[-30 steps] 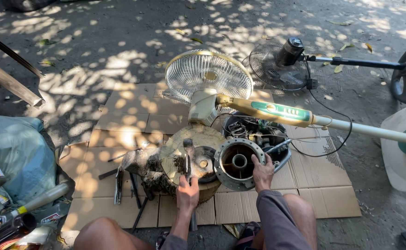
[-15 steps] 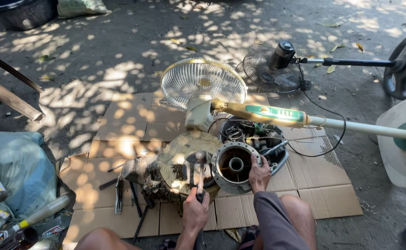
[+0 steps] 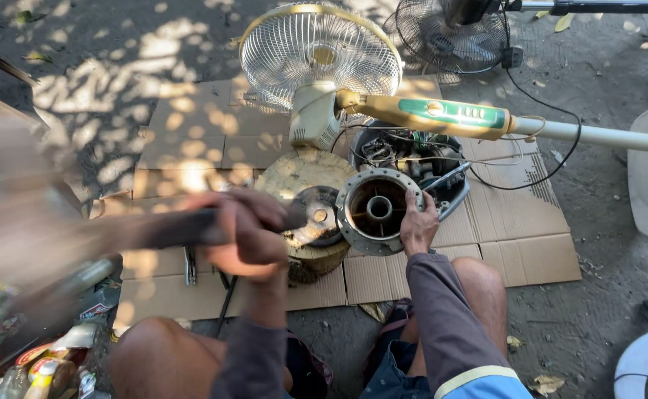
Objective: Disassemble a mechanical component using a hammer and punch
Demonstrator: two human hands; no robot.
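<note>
Newly raised left hand (image 3: 246,236), one tool (image 3: 191,227)

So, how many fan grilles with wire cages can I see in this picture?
2. The pale fan grille lies on the cardboard, above the wood block. The dark fan grille stands behind it, at the top edge, partly cut off. More may be out of view.

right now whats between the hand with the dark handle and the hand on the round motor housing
In the head view, a dark round motor part on the wooden block lies between the left hand, gripping a dark handle, and the right hand on the motor housing.
</note>
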